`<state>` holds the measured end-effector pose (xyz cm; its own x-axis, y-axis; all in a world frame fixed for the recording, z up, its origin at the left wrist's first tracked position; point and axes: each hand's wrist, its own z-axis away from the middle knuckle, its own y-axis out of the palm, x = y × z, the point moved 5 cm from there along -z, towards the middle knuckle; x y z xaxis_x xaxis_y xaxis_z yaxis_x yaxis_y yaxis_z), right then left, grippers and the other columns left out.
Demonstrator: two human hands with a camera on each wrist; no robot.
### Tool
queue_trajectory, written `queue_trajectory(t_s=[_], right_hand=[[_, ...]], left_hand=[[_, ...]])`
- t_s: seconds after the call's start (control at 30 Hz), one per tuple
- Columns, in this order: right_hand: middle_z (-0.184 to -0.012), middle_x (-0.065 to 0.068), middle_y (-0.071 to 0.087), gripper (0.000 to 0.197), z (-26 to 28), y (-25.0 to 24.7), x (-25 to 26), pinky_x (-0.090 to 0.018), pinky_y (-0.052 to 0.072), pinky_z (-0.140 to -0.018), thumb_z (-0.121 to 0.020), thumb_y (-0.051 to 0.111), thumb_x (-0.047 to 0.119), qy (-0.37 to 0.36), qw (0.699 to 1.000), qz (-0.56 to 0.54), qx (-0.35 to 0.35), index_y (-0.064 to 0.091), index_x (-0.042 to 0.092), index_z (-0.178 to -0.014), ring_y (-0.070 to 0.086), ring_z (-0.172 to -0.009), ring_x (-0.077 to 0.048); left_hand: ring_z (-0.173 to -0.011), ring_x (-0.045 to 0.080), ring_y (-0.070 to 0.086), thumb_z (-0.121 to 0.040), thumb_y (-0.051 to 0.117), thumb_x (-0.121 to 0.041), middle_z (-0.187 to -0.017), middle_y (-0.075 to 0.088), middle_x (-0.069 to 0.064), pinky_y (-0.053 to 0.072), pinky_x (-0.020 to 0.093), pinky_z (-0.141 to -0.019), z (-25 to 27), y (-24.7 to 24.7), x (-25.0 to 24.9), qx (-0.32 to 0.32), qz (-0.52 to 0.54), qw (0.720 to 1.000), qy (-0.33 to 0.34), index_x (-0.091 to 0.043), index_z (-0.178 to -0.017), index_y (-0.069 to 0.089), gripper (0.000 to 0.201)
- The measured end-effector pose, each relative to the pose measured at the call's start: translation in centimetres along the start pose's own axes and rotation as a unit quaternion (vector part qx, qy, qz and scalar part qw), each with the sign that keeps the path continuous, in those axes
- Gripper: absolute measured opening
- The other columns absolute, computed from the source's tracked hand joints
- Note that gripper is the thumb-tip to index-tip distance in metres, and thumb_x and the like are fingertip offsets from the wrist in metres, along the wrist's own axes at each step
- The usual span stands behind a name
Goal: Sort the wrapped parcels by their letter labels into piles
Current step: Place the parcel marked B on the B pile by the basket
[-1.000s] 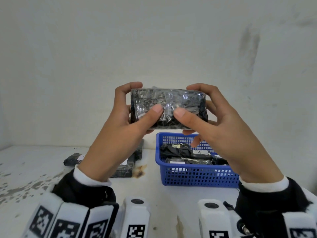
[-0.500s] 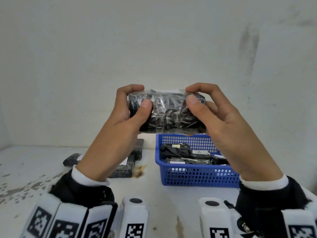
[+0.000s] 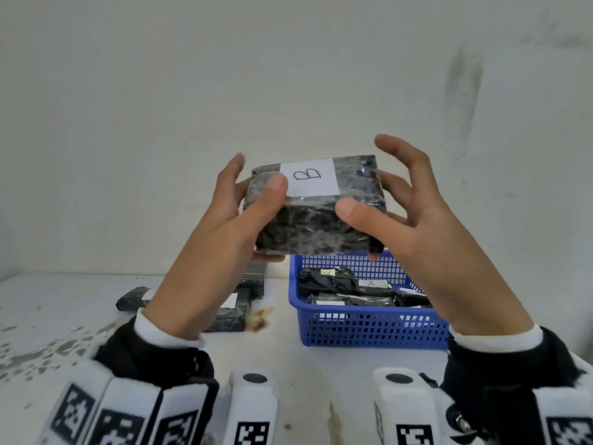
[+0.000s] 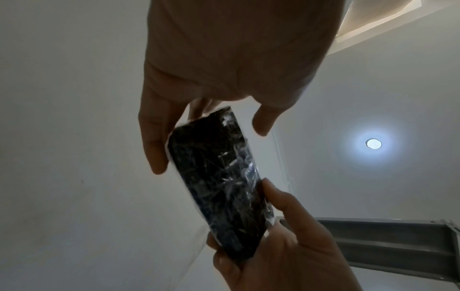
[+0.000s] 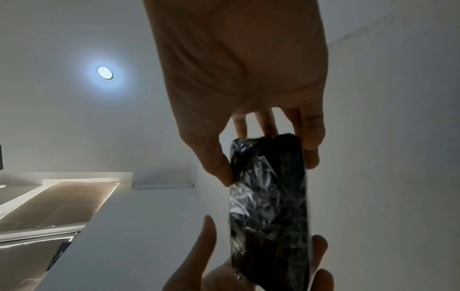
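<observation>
Parcel (image 3: pixel 316 216) tipped label-up, left hand (image 3: pixel 224 239) gripping, right hand (image 3: pixel 414 226) pinching

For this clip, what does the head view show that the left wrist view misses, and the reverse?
Only the head view shows the white label marked B on the held parcel, the blue basket with more wrapped parcels, and the parcels on the table to its left. Only the left wrist view shows the round ceiling light and a grey metal beam. Both show the left hand and right hand gripping the same black wrapped parcel at opposite ends.
</observation>
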<state>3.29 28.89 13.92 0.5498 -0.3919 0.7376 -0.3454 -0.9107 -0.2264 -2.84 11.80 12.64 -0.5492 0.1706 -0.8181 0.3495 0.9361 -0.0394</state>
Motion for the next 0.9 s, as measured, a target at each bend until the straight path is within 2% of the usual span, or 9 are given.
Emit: queue_trajectory(t_s=[0.03,0.13,0.2,0.27,0.43,0.57,0.7,0.83,0.9], right_hand=[[-0.132,0.026,0.059,0.082,-0.1,0.0,-0.2,-0.031,0.055,-0.089,-0.069,0.082,0.051,-0.001,1.000,0.010,-0.001,0.037,0.054,-0.138,0.072,-0.099,-0.019],[-0.132,0.022,0.060,0.074,-0.2,0.3,-0.2,-0.035,0.054,-0.095,-0.076,0.081,0.049,-0.010,1.000,0.030,0.000,0.040,0.055,-0.138,0.071,-0.101,-0.012],[-0.123,0.011,0.067,0.070,-0.1,0.4,-0.3,-0.033,0.055,-0.092,-0.067,0.075,0.059,-0.007,1.000,0.026,0.001,0.044,0.058,-0.130,0.072,-0.098,-0.011],[-0.114,0.006,0.070,0.067,-0.1,0.4,-0.1,-0.030,0.056,-0.086,-0.060,0.072,0.060,-0.012,1.000,0.024,0.000,0.047,0.057,-0.123,0.073,-0.095,-0.014],[-0.111,0.011,0.068,0.057,-0.1,0.7,-0.1,-0.032,0.061,-0.078,-0.065,0.071,0.059,-0.028,0.999,0.042,-0.006,0.051,0.054,-0.118,0.072,-0.089,-0.011],[-0.111,0.009,0.069,0.049,-0.1,0.7,-0.2,-0.037,0.060,-0.081,-0.066,0.067,0.062,-0.023,0.999,0.041,-0.006,0.057,0.050,-0.112,0.073,-0.088,-0.017],[-0.107,0.004,0.072,0.043,-0.1,0.3,-0.3,-0.038,0.060,-0.081,-0.064,0.067,0.059,-0.005,1.000,0.009,-0.010,0.061,0.040,-0.102,0.075,-0.083,-0.020],[-0.104,-0.003,0.074,0.044,0.0,0.5,-0.4,-0.034,0.061,-0.065,-0.063,0.070,0.056,0.017,1.000,0.000,-0.004,0.057,0.028,-0.093,0.075,-0.076,-0.019],[-0.096,-0.003,0.075,0.046,0.0,0.5,-0.5,-0.044,0.061,-0.074,-0.062,0.070,0.059,0.029,0.999,0.023,0.006,0.056,0.025,-0.089,0.074,-0.078,-0.027]], left_hand=[[-0.112,0.008,0.064,-0.075,0.062,-0.061,-0.130,0.059,-0.020,0.053,0.041,-0.096,-0.1,0.0,0.1,-0.005,-0.007,1.000,-0.003,-0.035,-0.147,0.033,0.083],[-0.106,0.012,0.068,-0.076,0.065,-0.050,-0.119,0.068,-0.011,0.048,0.044,-0.100,-0.2,0.1,0.1,-0.011,-0.019,1.000,0.007,-0.039,-0.136,0.044,0.065],[-0.100,0.016,0.070,-0.077,0.069,-0.046,-0.112,0.072,-0.005,0.048,0.045,-0.099,-0.2,0.0,0.1,-0.014,-0.012,1.000,0.000,-0.043,-0.133,0.039,0.063],[-0.097,0.018,0.070,-0.079,0.070,-0.049,-0.105,0.074,-0.008,0.049,0.044,-0.097,0.0,0.2,-0.2,-0.003,-0.023,1.000,0.004,-0.044,-0.131,0.033,0.065],[-0.095,0.015,0.071,-0.069,0.064,-0.048,-0.103,0.072,-0.012,0.056,0.043,-0.089,0.1,0.4,-0.3,0.001,-0.039,0.999,0.006,-0.045,-0.129,0.029,0.069],[-0.089,0.013,0.072,-0.078,0.063,-0.039,-0.097,0.072,-0.011,0.058,0.040,-0.086,-0.2,0.1,0.0,-0.006,-0.017,1.000,0.008,-0.041,-0.134,0.033,0.063],[-0.097,0.016,0.071,-0.086,0.061,-0.047,-0.106,0.072,-0.007,0.055,0.041,-0.091,-0.3,-0.4,-0.1,-0.024,-0.006,1.000,0.011,-0.043,-0.137,0.042,0.055],[-0.096,0.013,0.070,-0.086,0.064,-0.047,-0.103,0.074,-0.006,0.054,0.037,-0.092,-0.4,-0.5,0.4,-0.038,-0.018,0.999,-0.010,-0.029,-0.129,0.053,0.048],[-0.093,0.014,0.070,-0.085,0.065,-0.047,-0.099,0.074,-0.005,0.057,0.037,-0.086,-0.3,-0.5,0.5,-0.038,-0.019,0.999,-0.014,-0.028,-0.122,0.059,0.042]])
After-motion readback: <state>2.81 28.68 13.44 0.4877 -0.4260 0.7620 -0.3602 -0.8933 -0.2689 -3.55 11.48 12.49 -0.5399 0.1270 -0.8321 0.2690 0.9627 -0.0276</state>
